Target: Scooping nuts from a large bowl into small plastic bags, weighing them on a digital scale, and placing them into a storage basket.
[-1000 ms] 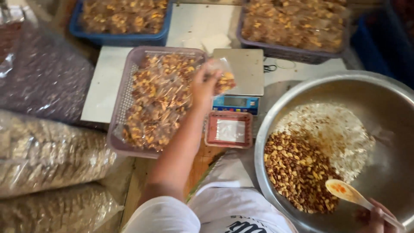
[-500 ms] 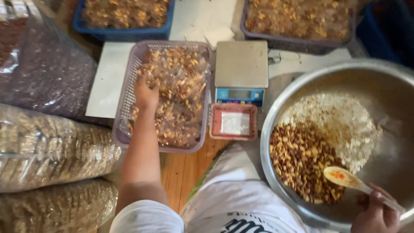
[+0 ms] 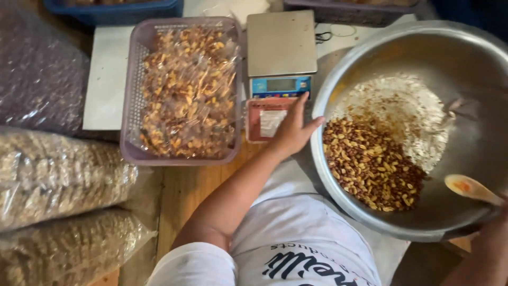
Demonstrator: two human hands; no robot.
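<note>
My left hand [image 3: 292,131] reaches forward with fingers spread, resting on the right edge of a small red tray [image 3: 260,119] of clear plastic bags, just below a digital scale [image 3: 280,45]. It holds nothing. My right hand [image 3: 493,237], at the bottom right corner, grips a wooden spoon [image 3: 469,188] whose bowl lies inside a large steel bowl [image 3: 338,69]. That steel bowl holds a heap of roasted nuts [image 3: 370,164] and a patch of white powder [image 3: 410,108]. Left of the scale, a purple basket [image 3: 128,106] is full of small packed nut bags.
Big clear sacks of snack mix [image 3: 58,180] are stacked at the left, with a dark purple sack [image 3: 37,79] above them. A blue crate [image 3: 116,8] and another basket [image 3: 349,10] sit at the far edge. A white board [image 3: 103,85] lies under the basket and scale.
My left hand took a small packet from the scale to the purple basket, left it there, and has now come back right to the red tray. The spoon has barely moved.
</note>
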